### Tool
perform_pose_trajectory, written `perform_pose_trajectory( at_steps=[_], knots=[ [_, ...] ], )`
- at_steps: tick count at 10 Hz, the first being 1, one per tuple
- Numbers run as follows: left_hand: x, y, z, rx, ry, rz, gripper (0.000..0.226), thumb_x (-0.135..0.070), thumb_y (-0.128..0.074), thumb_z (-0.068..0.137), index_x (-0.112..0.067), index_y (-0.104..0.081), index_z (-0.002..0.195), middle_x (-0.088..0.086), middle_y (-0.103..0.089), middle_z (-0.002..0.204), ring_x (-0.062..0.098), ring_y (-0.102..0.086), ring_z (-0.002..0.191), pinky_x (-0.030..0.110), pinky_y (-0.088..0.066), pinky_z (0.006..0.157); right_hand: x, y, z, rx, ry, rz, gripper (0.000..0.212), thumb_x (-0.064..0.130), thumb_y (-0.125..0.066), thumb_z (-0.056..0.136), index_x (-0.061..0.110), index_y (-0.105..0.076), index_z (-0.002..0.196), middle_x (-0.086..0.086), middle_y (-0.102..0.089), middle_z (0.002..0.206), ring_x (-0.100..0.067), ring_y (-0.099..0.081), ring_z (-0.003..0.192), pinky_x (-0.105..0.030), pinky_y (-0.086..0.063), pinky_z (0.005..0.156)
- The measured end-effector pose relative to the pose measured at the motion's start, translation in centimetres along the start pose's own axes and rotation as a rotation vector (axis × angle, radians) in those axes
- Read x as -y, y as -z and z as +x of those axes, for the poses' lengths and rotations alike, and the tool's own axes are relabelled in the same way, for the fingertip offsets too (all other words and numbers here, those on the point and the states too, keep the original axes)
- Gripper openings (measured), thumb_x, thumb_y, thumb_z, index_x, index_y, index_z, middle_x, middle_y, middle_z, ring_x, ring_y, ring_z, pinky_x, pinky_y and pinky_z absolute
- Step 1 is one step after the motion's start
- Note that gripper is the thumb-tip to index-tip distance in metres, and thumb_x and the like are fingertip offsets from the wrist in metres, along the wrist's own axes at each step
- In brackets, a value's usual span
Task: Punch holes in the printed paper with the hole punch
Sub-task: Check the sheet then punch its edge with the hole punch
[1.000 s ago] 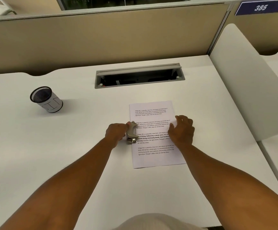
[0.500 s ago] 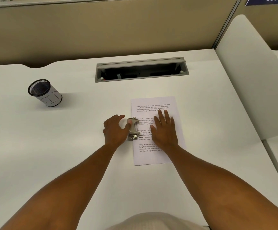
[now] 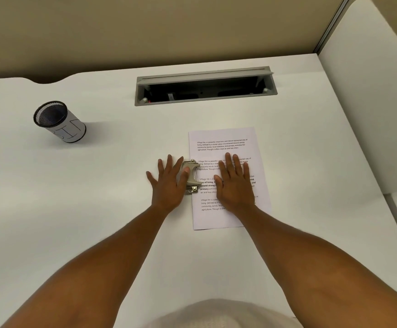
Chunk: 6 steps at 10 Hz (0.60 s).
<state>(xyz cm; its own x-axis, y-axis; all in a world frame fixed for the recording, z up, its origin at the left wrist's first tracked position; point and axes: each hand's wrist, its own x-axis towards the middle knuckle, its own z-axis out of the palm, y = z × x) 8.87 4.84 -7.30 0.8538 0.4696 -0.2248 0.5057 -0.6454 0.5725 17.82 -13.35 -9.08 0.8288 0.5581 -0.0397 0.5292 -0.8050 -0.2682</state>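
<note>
A white sheet of printed paper (image 3: 225, 143) lies flat on the white desk (image 3: 98, 209), right of centre. A small grey metal hole punch (image 3: 191, 176) sits over the middle of the sheet's left edge. My left hand (image 3: 169, 183) lies flat with fingers spread just left of the punch, and its thumb rests on the punch lever. Flat on the text in the middle of the paper is my right hand (image 3: 235, 183), fingers extended, covering part of the print.
A black mesh pen cup (image 3: 58, 121) wrapped in white paper stands at the left. A grey cable slot (image 3: 204, 87) opens in the desk beyond the paper. A beige partition runs along the back, and a white divider panel (image 3: 368, 102) rises on the right.
My left hand has opened from a closed grip on the punch to a flat, spread palm. My right hand has slid left from the paper's right edge onto its middle. The camera has tilted down.
</note>
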Motion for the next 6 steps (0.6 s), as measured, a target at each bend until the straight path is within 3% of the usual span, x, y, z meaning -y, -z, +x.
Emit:
perform_pose_trajectory(
  at_steps=[6],
  knots=[
    [-0.8, -1.8, -0.3, -0.061, -0.048, -0.015, 0.057, -0.044, -0.007, 0.105, -0.023, -0.020, 0.156, -0.010, -0.019, 0.164, 0.015, 0.003, 0.153, 0.052, 0.014, 0.119, 0.0, -0.4, 0.0, -0.018, 0.033, -0.009, 0.055, 0.036, -0.026, 0.101, 0.014, -0.027, 0.151, -0.007, -0.011, 0.163, -0.026, -0.003, 0.151, -0.049, -0.004, 0.122]
  ],
)
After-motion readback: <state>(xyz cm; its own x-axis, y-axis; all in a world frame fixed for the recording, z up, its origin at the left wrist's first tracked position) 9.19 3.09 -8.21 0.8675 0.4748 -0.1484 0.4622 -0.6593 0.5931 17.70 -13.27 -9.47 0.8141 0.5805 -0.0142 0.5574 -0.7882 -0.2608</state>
